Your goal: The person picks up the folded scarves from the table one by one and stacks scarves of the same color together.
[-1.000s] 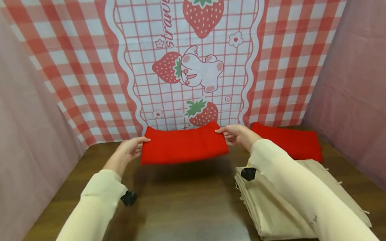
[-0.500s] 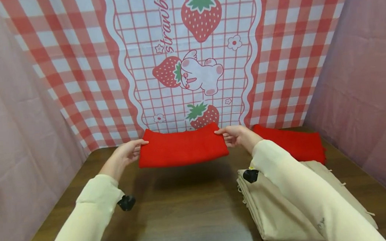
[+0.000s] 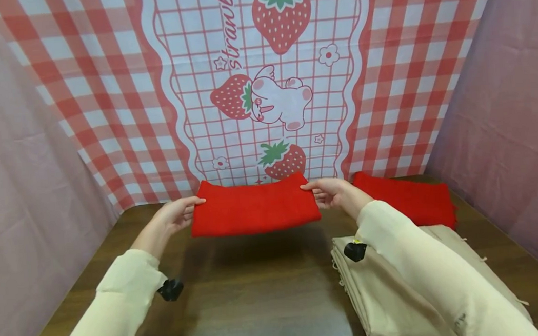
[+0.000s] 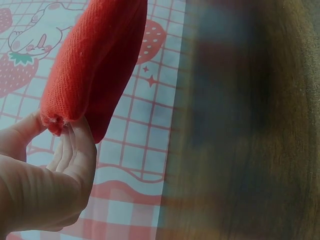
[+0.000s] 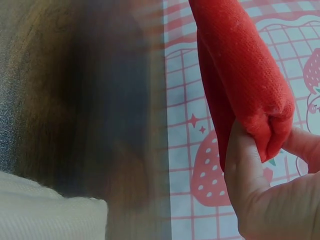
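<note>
A folded red knit cloth (image 3: 255, 208) hangs above the tabletop, stretched between both hands, its upper edge sagging slightly in the middle. At its left upper corner, my left hand (image 3: 172, 215) pinches it, thumb on the near face and fingers behind. On the opposite side my right hand (image 3: 335, 192) pinches the other upper corner the same way. Rolled, layered ends of the cloth (image 4: 75, 75) show in the left wrist view, with fingers tucked under the fold. In the right wrist view, thumb and fingers squeeze the bunched end of the cloth (image 5: 250, 85).
A second folded red cloth (image 3: 409, 198) lies at the back right of the wooden table (image 3: 258, 302). In front of it rests a folded beige cloth (image 3: 392, 299) with small loops, partly under the right sleeve. A strawberry-print checked curtain (image 3: 288, 100) hangs behind; pink drapes flank both sides.
Both hands keep their pinch on the red cloth. It hangs slightly lower in the head view, and the left hand sits slightly farther left. The head view has also shifted a little.
</note>
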A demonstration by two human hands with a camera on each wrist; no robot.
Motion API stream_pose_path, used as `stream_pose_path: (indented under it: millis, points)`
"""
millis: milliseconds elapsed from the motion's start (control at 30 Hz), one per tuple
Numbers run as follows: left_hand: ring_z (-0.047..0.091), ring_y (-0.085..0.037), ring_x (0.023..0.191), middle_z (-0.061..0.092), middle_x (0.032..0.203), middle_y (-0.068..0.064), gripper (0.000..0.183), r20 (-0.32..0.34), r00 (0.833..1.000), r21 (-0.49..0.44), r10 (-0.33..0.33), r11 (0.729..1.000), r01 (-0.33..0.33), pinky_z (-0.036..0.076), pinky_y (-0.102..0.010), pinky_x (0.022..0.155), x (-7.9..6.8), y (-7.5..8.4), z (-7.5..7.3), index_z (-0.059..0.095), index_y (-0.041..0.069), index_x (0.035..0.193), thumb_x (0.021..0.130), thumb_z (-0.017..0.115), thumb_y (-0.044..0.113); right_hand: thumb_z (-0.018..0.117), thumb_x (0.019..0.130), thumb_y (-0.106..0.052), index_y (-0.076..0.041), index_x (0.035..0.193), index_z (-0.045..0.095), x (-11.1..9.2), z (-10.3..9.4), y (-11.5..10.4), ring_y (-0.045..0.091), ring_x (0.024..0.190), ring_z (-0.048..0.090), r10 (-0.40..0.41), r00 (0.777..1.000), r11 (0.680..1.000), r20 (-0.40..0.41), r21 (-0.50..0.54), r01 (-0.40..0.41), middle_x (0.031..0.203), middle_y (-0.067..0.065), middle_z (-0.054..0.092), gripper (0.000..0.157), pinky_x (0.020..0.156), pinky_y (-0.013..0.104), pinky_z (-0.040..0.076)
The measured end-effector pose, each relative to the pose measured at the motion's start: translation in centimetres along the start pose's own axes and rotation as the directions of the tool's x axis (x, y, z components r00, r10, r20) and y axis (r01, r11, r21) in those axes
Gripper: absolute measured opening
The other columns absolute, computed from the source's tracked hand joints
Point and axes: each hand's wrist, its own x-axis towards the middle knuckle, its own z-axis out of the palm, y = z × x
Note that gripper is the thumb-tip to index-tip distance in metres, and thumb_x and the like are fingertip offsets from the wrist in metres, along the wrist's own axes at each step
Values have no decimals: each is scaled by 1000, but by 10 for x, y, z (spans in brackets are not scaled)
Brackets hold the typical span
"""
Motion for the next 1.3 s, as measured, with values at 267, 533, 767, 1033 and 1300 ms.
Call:
stream_pose_path:
  millis: [267, 533, 767, 1033, 1300]
  points:
    - [66, -7, 70, 69, 73, 7, 23, 27, 1000, -25, 14, 1000, -13, 56, -18, 69, -4, -6, -3, 50, 9, 113, 96, 56, 24, 53, 97, -26, -7, 104, 49, -3, 3, 5, 11, 70, 64, 15, 1000, 998, 20, 53, -16, 75, -1, 66, 21, 64, 23, 58]
    - [66, -6, 73, 69, 76, 9, 25, 67, 997, -18, 28, 999, -27, 55, -18, 72, -6, -7, -8, 49, 9, 115, 97, 55, 25, 54, 96, -25, -7, 109, 50, -4, 6, 6, 12, 74, 64, 22, 1000, 997, 8, 72, -22, 78, 0, 67, 23, 67, 25, 59]
    - [66, -6, 73, 70, 76, 9, 23, 95, 995, -9, 23, 1000, -22, 55, -18, 72, -5, -10, -11, 49, 8, 114, 97, 53, 24, 55, 96, -26, -8, 109, 50, -4, 6, 8, 12, 74, 64, 29, 1000, 997, 7, 75, -30, 78, -1, 68, 23, 68, 25, 59]
    - [68, -6, 73, 70, 76, 9, 33, 84, 997, -31, 3, 1000, 0, 56, -18, 71, -9, -15, -12, 46, 5, 124, 97, 52, 23, 56, 96, -24, -7, 111, 50, -7, 7, 13, 13, 75, 65, 42, 999, 997, 12, 70, -42, 79, 1, 68, 24, 70, 25, 59]
    - [68, -6, 75, 71, 78, 9, 20, 124, 992, -53, 19, 999, -13, 56, -19, 73, -16, -21, -15, 50, 8, 113, 98, 52, 21, 51, 98, -23, -6, 108, 49, -15, 10, 17, 11, 73, 65, 41, 997, 998, 61, 34, -43, 80, 1, 67, 21, 68, 24, 59]
